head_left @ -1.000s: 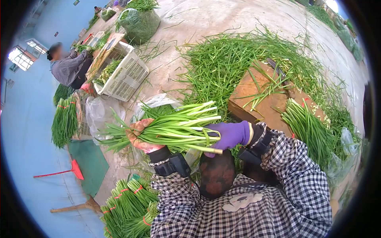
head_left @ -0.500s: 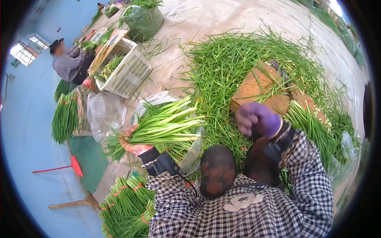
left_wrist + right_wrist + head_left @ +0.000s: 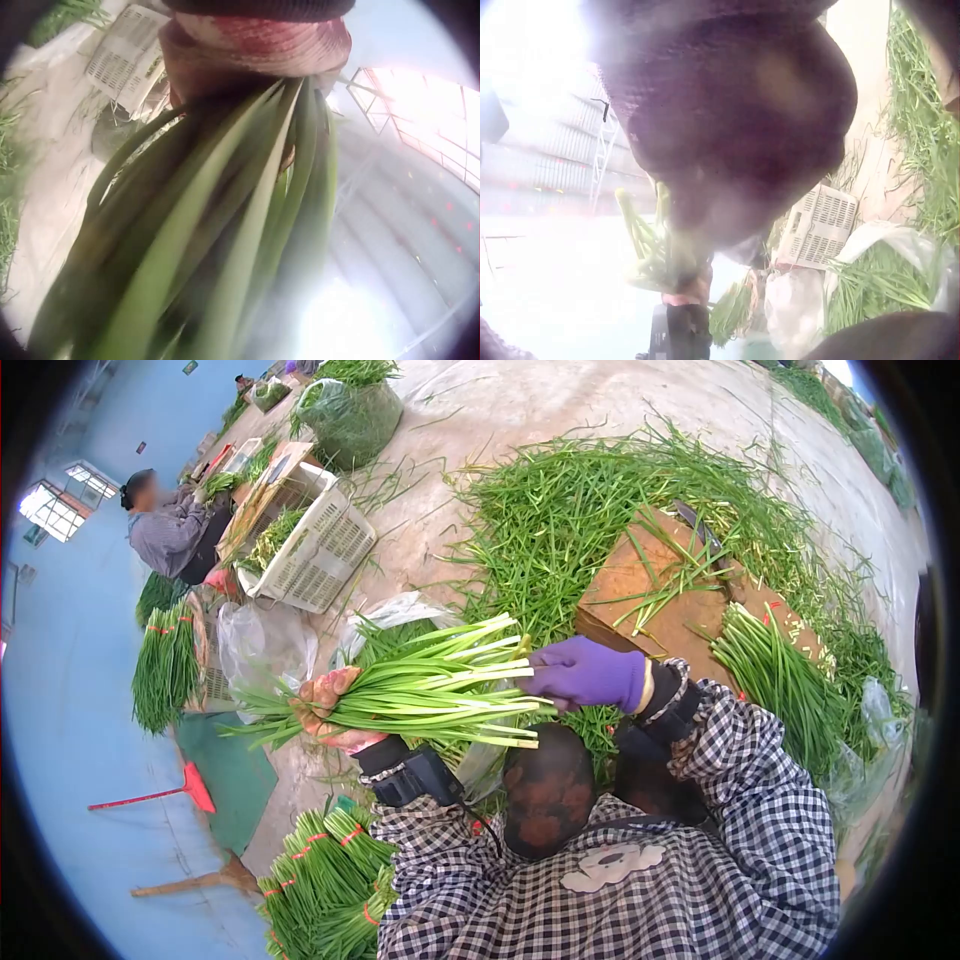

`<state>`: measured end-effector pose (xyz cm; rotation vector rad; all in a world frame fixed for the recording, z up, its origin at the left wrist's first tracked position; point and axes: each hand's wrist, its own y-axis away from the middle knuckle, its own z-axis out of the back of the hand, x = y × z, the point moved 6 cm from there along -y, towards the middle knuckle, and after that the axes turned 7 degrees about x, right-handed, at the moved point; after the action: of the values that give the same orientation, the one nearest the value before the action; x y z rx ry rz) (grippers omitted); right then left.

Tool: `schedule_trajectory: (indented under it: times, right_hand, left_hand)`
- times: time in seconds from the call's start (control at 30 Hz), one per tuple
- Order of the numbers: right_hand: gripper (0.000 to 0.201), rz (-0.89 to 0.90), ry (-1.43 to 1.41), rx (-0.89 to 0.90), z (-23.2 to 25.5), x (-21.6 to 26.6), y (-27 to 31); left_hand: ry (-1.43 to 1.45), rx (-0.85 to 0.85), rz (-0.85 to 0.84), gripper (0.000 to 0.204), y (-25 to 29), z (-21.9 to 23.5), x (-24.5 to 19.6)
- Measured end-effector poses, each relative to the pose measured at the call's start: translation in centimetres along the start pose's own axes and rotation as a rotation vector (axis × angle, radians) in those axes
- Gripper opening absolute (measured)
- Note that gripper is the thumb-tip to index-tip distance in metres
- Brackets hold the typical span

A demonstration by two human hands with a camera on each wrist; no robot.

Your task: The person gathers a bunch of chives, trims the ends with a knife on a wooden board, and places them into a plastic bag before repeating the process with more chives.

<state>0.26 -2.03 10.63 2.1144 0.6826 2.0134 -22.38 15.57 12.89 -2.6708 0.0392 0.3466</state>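
Head view: closest in there's a checked top (image 3: 640,890) and a pair of dark, stained knees (image 3: 548,790). Just past them the left hand (image 3: 335,712) has its fingers wrapped round a bunch of green stalks (image 3: 430,690), held up in front of the knees with the pale ends toward the other side. The right hand (image 3: 590,675), in a purple glove, is right at those pale ends; can't tell if it's pinching any, and the right wrist view is too blurry to settle it. Bundles with red bands (image 3: 325,870) sit lower left, and another banded bundle (image 3: 770,660) lies by a brown block (image 3: 615,590) on the right. There's a knife (image 3: 700,528) on that, with loose greens (image 3: 540,510) all around. Further off: a white crate (image 3: 325,550), a seated person (image 3: 170,540) beside it, and a stuffed green sack (image 3: 355,430).
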Motion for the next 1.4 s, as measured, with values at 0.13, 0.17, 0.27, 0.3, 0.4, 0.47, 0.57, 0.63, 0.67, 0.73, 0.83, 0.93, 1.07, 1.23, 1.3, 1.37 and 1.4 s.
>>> schedule_trajectory:
  times: [0.13, 0.17, 0.27, 0.3, 0.4, 0.47, 0.57, 0.63, 0.67, 0.73, 0.83, 0.93, 1.07, 1.23, 1.3, 1.37, 1.4]
  right_hand:
    - [0.019, 0.148, 0.124, -0.200, 4.3, -0.5, 2.7]
    - [0.020, 0.256, 0.209, -0.341, 6.8, -1.4, 3.2]
    - [0.034, -0.185, 0.967, -0.650, 13.2, -3.0, 4.3]
    - [0.042, -0.285, 1.043, -0.629, 13.4, -3.7, 4.5]
    - [0.055, 0.056, 0.649, -0.312, 9.0, -3.0, 1.9]
    - [0.041, 0.367, 0.025, -0.168, 4.3, -1.0, 0.1]
    - [0.027, 0.177, -0.019, -0.141, 1.4, 0.6, -1.0]
    - [0.022, 0.244, -0.063, -0.205, 2.5, 0.4, -0.8]
    - [0.019, 0.308, -0.103, -0.268, 3.4, 0.2, -0.6]
    - [0.016, 0.282, -0.017, -0.500, 7.4, -1.6, 0.2]
    - [0.020, 0.249, -0.089, -0.596, 12.5, -4.4, 0.6]
    - [0.047, 0.515, 0.227, -0.482, 10.6, -1.7, 1.0]
    - [0.060, 0.334, 0.143, -0.016, 2.3, 0.0, -0.3]
    - [0.044, -0.064, -0.035, 0.322, -2.2, -1.7, -1.5]
    - [0.032, -0.059, -0.132, 0.311, -2.3, -2.1, -1.1]
    - [0.027, 0.115, 0.076, 0.228, -2.0, -0.8, -0.8]
    - [0.026, 0.161, 0.042, 0.222, -2.0, -0.2, 0.0]
  left_hand:
    - [-1.107, 0.099, -0.358, 0.031, 0.4, 0.6, -3.4]
    - [-1.425, 0.093, -0.511, 0.030, 1.0, 0.1, -4.2]
    - [-1.722, 0.295, -0.859, 0.017, 1.4, -2.1, -4.8]
    - [-1.712, 0.293, -0.866, 0.017, 1.2, -2.1, -4.8]
    - [-1.578, 0.387, -1.187, 0.014, 1.9, -0.8, -4.0]
    - [-1.271, 0.373, -1.122, 0.012, 1.7, 1.2, -4.2]
    - [-0.565, 0.284, -0.449, 0.013, 0.3, 4.2, -3.7]
    - [-0.326, 0.295, -0.232, 0.017, 0.1, 4.8, -2.7]
    - [-0.320, 0.345, -0.233, 0.020, 0.1, 4.4, -2.6]
    - [-0.559, 0.237, -0.192, 0.016, 0.4, 1.3, -2.5]
    - [-0.727, 0.370, -0.193, 0.016, 0.6, 0.2, -3.0]
    - [-0.445, 0.235, -0.127, 0.016, 0.8, 2.0, -2.1]
    - [0.323, 0.160, 0.106, 0.018, 0.6, 0.3, 0.9]
    - [-0.538, -0.298, -0.028, 0.029, 1.3, 0.4, 0.6]
    - [-0.517, -0.325, 0.008, 0.039, 1.3, 2.3, 0.1]
    - [-0.289, -0.355, 0.056, 0.036, 1.4, 3.4, 0.4]
    - [-0.212, -0.399, 0.060, 0.032, 1.5, 4.7, 0.5]
